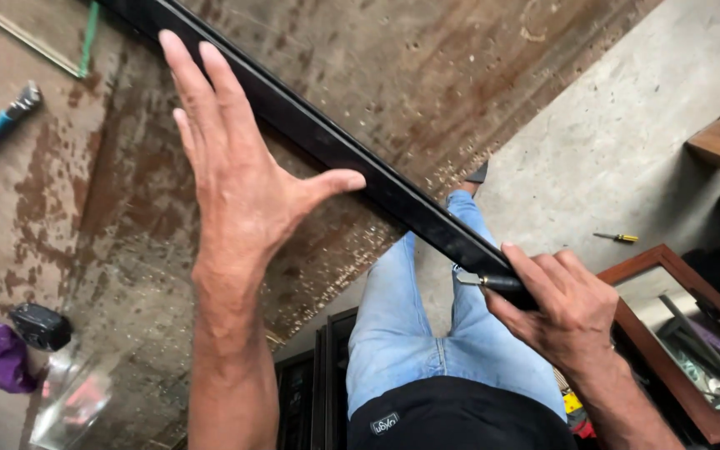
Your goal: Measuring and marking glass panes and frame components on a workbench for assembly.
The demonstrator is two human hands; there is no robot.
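Fingers of left hand (239,179) lay splayed flat, pinning long black straightedge bar (335,150); right hand (564,304) at 4 o'clock gripped small metal-tipped cutter (481,280), score barely begun.

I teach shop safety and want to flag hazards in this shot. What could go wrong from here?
1. The left hand lies flat, pressing on the black straightedge; if the bar slips, the small cutting tool in the right hand may wander off line.
2. Pale grit or chips line the worn table's edge and could nick bare skin.
3. The glass pieces near the corner could get knocked.
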